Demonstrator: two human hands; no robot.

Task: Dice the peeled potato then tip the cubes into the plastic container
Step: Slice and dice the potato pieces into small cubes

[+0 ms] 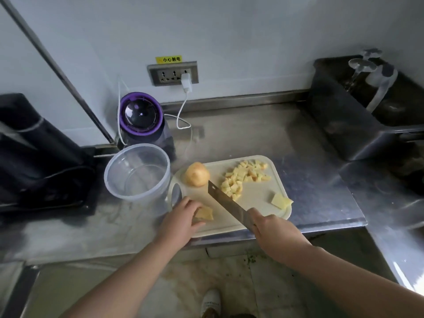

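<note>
**Right hand (273, 230) on knife, left hand (181, 216) on potato**

Right hand wraps the handle of a broad steel cleaver (226, 204), its blade diagonal over the white plastic cutting board (257, 198). Left hand's curled fingers pin a flat yellow potato slab (206, 213) at the near-left corner. Pale cube pile (243, 177) sits at the far side (round peeled chunk (197, 174) beside it). Clear round plastic container (137, 173) stands just left of the board.

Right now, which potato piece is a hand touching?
The flat slices under the left hand; the round chunk, cube pile and right-edge slices lie untouched.

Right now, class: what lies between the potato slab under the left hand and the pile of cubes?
The knife, gripped by the right hand, slants across the cutting board between slab and cubes; the head view shows it.
</note>
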